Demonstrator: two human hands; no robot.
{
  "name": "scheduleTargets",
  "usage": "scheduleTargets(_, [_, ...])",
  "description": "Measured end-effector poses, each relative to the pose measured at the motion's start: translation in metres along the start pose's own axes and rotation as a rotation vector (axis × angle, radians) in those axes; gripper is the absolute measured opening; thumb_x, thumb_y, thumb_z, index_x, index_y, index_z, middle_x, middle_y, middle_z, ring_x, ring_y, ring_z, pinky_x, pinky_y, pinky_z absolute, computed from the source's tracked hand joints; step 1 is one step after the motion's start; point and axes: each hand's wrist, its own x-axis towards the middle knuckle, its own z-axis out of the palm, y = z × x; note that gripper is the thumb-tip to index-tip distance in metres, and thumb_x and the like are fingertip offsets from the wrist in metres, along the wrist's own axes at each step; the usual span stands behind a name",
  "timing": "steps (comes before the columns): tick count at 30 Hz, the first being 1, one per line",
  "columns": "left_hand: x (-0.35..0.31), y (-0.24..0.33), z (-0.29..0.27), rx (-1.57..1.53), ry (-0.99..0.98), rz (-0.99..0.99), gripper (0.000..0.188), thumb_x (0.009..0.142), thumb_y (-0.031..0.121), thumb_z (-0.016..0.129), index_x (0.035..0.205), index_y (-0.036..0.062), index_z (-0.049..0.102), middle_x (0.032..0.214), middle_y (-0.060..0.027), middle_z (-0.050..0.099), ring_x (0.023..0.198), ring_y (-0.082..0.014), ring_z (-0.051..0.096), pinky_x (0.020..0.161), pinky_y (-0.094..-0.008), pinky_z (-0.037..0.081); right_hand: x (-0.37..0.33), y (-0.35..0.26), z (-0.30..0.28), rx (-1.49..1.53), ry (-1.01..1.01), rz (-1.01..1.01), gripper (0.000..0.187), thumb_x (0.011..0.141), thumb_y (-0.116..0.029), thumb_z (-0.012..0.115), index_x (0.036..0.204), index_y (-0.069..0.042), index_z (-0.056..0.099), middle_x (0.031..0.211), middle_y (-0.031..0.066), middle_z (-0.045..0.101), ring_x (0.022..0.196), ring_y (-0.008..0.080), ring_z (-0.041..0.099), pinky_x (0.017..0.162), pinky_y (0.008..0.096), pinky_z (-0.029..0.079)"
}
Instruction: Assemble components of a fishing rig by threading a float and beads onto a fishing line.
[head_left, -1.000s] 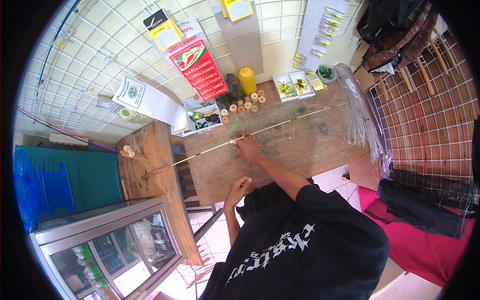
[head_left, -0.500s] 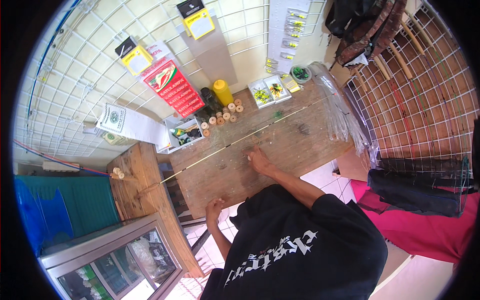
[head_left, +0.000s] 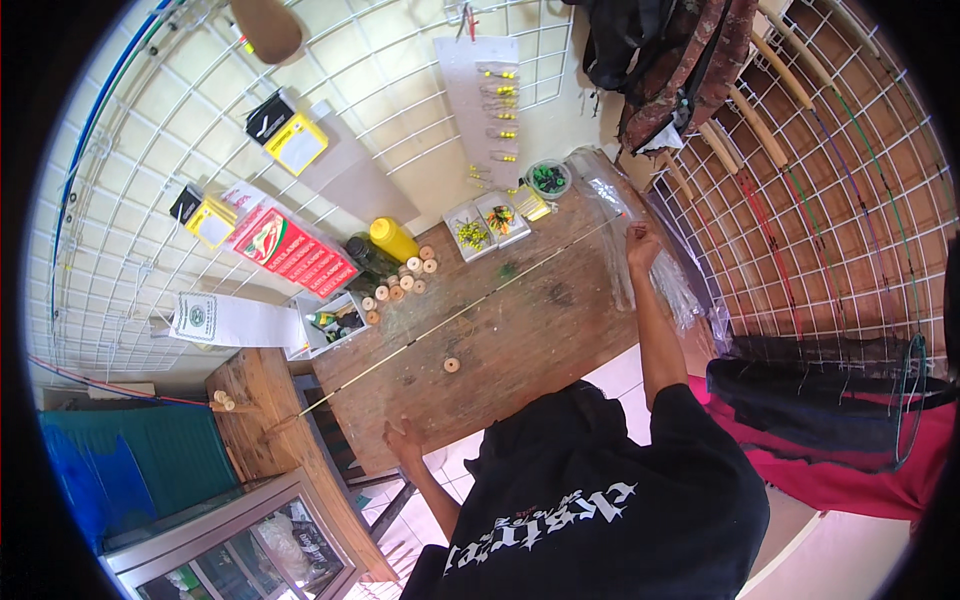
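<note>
A thin pale rod [head_left: 440, 330] with dark bands lies slantwise across the wooden table [head_left: 540, 350]. My right hand [head_left: 643, 240] is closed at the far right, beside the rod's thin end and over some clear plastic sleeves [head_left: 668, 285]. Whatever its fingers pinch is too small to tell. At the table's near left edge, my left hand [head_left: 404, 443] rests with its fingers apart, holding nothing. A single round cork ring [head_left: 452, 365] lies between my hands, on the near side of the rod.
Several cork rings [head_left: 397, 292] cluster by a yellow bottle [head_left: 393, 240] at the back. White trays [head_left: 487, 243] of small bright pieces and a round tub [head_left: 548, 179] stand along the wall. A glass-fronted cabinet [head_left: 235, 540] is at lower left; rods hang on the right-hand grid.
My right hand has moved from the table's middle to the rod's far right end. A cork ring now shows on the tabletop. The view has shifted; my left hand stays near the edge.
</note>
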Motion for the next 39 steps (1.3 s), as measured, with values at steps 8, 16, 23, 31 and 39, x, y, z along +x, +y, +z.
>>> scheduleTargets(8, [-0.033,0.112,-0.017,-0.267,0.023,-0.012,0.044,0.088,0.017,0.062,0.128,0.0039,0.05,0.12,-0.0246,0.053,0.099,-0.0365,0.06,0.081,-0.0401,0.052,0.041,-0.014,0.033,-0.484,-0.069,0.073,0.029,0.07,-0.033,0.079,0.083,-0.01,0.068,0.084,0.0116,0.07,0.079,0.0314,0.068,0.076,0.0434,0.052])
scheduleTargets(16, [-0.045,0.157,0.033,-0.402,0.017,0.189,0.029,0.087,0.015,0.062,0.113,0.0029,0.06,0.11,-0.0177,0.059,0.087,-0.0297,0.063,0.077,-0.0394,0.051,0.029,-0.008,0.046,-0.534,-0.061,-0.031,0.039,0.065,-0.035,0.08,0.095,-0.015,0.064,0.092,0.0098,0.07,0.085,0.0313,0.068,0.076,0.0445,0.051])
scheduleTargets(23, [-0.036,0.276,0.029,-0.36,-0.083,0.639,0.024,0.088,0.016,0.062,0.109,0.004,0.063,0.102,-0.016,0.061,0.091,-0.0339,0.061,0.081,-0.0414,0.048,0.011,-0.011,0.065,-0.072,0.02,0.313,0.009,0.069,-0.017,0.074,0.075,-0.014,0.068,0.072,0.0086,0.069,0.067,0.0286,0.068,0.067,0.0395,0.053])
scheduleTargets(31, [-0.022,0.379,0.113,-0.37,-0.254,1.164,0.033,0.087,0.022,0.064,0.116,0.0065,0.059,0.119,-0.0198,0.054,0.106,-0.0435,0.053,0.09,-0.0493,0.042,0.026,0.036,0.064,1.151,-0.067,0.296,0.001,0.076,-0.001,0.07,0.076,-0.001,0.069,0.075,0.0041,0.068,0.067,0.0139,0.063,0.065,0.0281,0.051])
scheduleTargets(39, [-0.007,0.4,0.128,-0.452,-0.666,1.014,0.023,0.09,0.022,0.058,0.098,0.0008,0.065,0.078,-0.0249,0.063,0.077,-0.0371,0.066,0.068,-0.0422,0.048,0.019,-0.01,0.006,0.479,-0.303,0.346,0.015,0.086,-0.003,0.065,0.098,0.001,0.071,0.084,0.0083,0.071,0.073,0.0122,0.065,0.063,0.0254,0.051])
